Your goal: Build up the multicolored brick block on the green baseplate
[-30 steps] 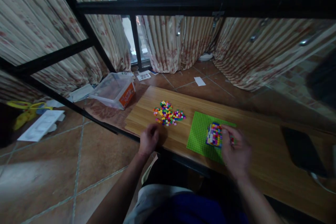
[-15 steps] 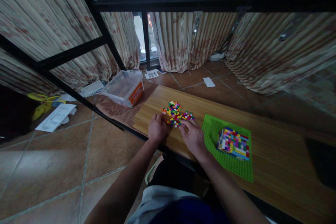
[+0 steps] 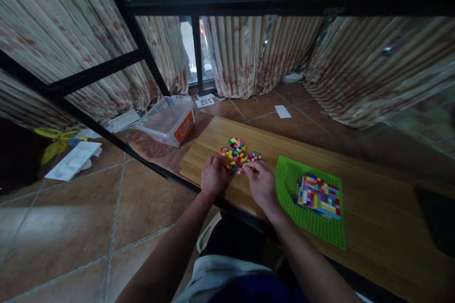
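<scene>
A pile of small coloured bricks (image 3: 237,152) lies on a wooden board (image 3: 291,144). My left hand (image 3: 212,176) rests at the pile's near left edge with its fingers curled. My right hand (image 3: 260,181) is at the pile's near right edge, fingertips pinched together on the bricks. What they hold is too small to make out. To the right lies a green baseplate (image 3: 303,216) with a block of stacked coloured bricks (image 3: 317,195) on it, apart from both hands.
A clear plastic box (image 3: 168,124) with an orange label sits on the floor to the left of the board. Papers (image 3: 73,159) and a yellow item (image 3: 53,143) lie further left. Black metal bars (image 3: 256,2) cross in front of striped curtains (image 3: 359,66).
One second ago my right hand was at the brick block on the baseplate; it has moved left to the loose pile. My left hand moved up to the pile's edge. The view shifted slightly.
</scene>
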`<act>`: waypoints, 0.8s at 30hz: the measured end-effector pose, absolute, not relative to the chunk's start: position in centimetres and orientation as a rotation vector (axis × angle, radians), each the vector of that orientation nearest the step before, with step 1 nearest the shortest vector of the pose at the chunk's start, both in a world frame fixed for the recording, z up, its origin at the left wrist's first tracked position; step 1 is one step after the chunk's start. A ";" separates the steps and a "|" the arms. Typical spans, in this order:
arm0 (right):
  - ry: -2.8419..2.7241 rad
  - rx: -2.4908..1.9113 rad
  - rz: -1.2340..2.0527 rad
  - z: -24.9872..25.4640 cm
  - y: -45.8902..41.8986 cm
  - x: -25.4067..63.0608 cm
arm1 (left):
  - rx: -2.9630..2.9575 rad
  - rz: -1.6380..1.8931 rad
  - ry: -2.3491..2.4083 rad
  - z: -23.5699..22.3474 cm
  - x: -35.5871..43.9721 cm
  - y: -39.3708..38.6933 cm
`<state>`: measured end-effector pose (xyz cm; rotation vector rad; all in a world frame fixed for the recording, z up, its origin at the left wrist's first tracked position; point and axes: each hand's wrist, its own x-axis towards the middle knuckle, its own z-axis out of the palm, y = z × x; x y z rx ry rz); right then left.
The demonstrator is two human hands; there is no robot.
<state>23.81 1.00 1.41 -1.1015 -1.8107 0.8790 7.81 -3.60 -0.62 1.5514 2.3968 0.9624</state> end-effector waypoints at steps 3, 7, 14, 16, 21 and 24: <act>-1.568 -1.105 1.112 3.5 0.1 26.0 | 1.563 0.969 2.390 -0.5 7.7 -3.6; -1.423 -1.162 1.129 6.1 -1.1 30.5 | 1.586 0.966 2.410 -0.5 7.6 -3.5; -1.163 -1.478 0.741 5.5 -0.1 40.2 | 1.601 0.908 2.480 -0.6 7.3 -3.3; -1.131 -1.535 0.660 4.4 0.8 42.2 | 1.602 0.898 2.504 -0.6 7.3 -3.3; -1.252 -1.536 0.656 2.6 2.6 43.4 | 1.603 0.929 2.518 -0.7 7.2 -3.1; -1.422 -1.497 0.638 2.4 3.1 43.0 | 1.585 0.917 2.530 -0.7 7.2 -3.0</act>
